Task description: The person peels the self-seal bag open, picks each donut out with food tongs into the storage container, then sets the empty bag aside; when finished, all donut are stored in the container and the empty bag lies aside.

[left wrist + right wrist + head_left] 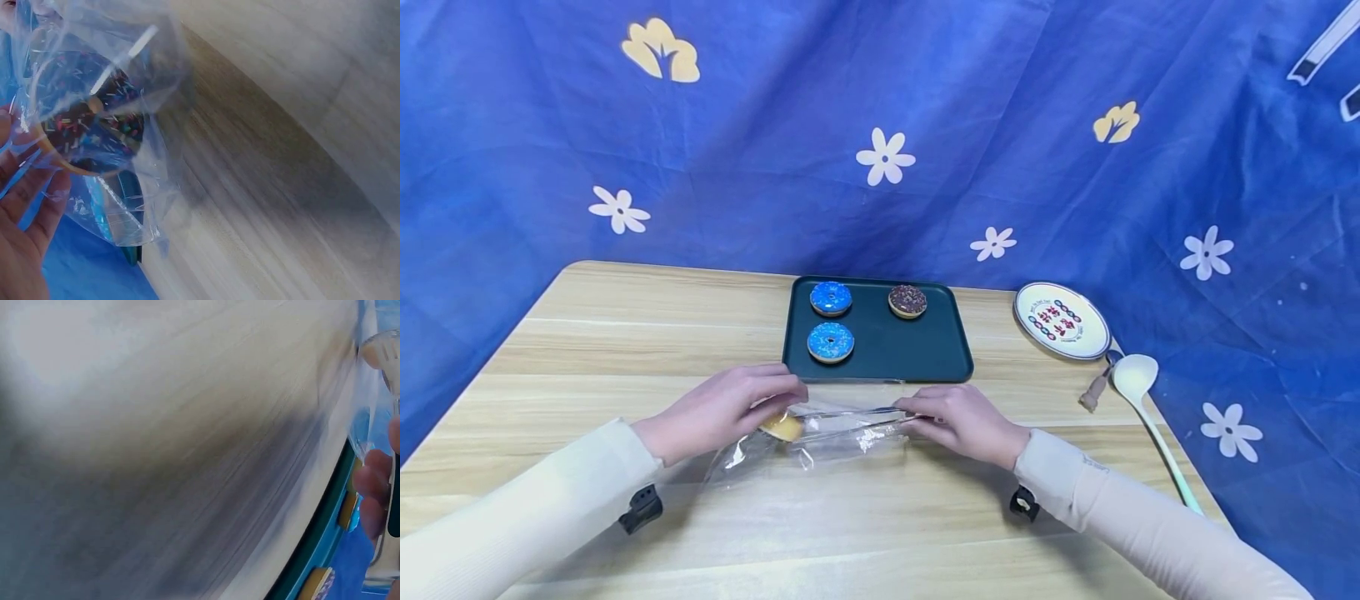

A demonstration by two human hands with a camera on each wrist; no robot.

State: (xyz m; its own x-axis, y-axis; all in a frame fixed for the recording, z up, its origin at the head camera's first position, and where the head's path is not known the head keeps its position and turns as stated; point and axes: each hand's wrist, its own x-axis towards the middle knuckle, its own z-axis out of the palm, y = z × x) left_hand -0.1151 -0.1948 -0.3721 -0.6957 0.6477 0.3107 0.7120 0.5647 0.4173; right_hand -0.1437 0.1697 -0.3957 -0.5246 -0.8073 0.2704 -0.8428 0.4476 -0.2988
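My left hand (730, 410) grips a clear plastic bag (134, 219) at its left part. Inside the bag is a chocolate doughnut with coloured sprinkles (94, 125); from above only its yellowish base (784, 427) shows. My right hand (958, 421) holds metal tongs (861, 427), whose arms reach left into the bag toward the doughnut. A slotted tong head (389, 359) and a dark handle show at the right wrist view's edge. Whether the tong tips still touch the doughnut is unclear. Just beyond both hands lies a dark green tray (895, 354).
On the tray sit two blue doughnuts (831, 342) and a chocolate doughnut (907, 301). At right are a white patterned plate (1086, 333), a small dark spoon (1095, 392) and a white ladle (1135, 377) near the table edge. A blue flowered cloth (760, 167) hangs behind.
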